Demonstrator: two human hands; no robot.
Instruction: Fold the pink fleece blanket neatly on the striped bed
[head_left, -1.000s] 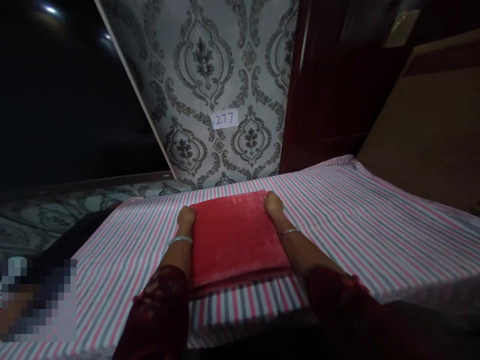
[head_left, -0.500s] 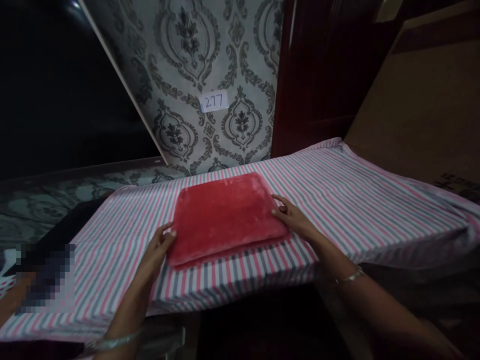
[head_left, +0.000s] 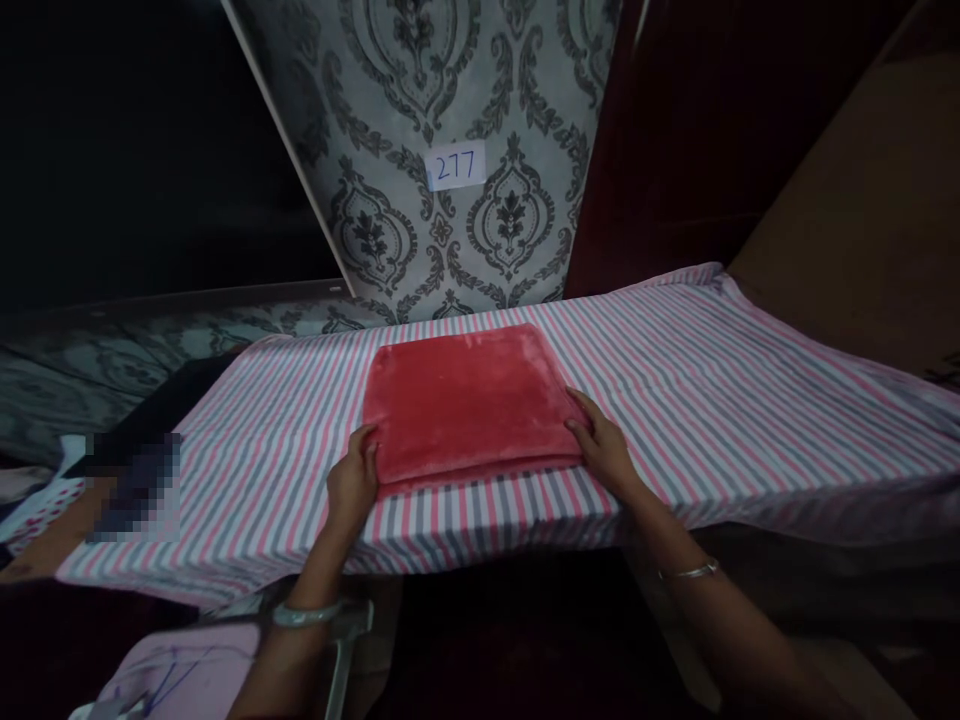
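Note:
A folded red plush cloth (head_left: 469, 400) lies flat on a board covered in pink, grey and white striped fabric (head_left: 712, 380). My left hand (head_left: 354, 482) rests at the cloth's near left corner, fingers curled against its edge. My right hand (head_left: 600, 445) lies at the near right corner, fingers stretched along the cloth's side and touching it. Each wrist wears a thin bangle.
A wall panel with grey damask pattern carries a small paper label reading 277 (head_left: 454, 166). A dark red wooden door (head_left: 675, 150) stands to its right, a brown board (head_left: 862, 230) further right. Dark clothes (head_left: 150, 420) lie at the left; a light paper (head_left: 180, 675) is below.
Both hands drew back from the far corners of the red cloth along its sides to its near corners. The view shifted, and the cloth now lies squarer on the striped fabric.

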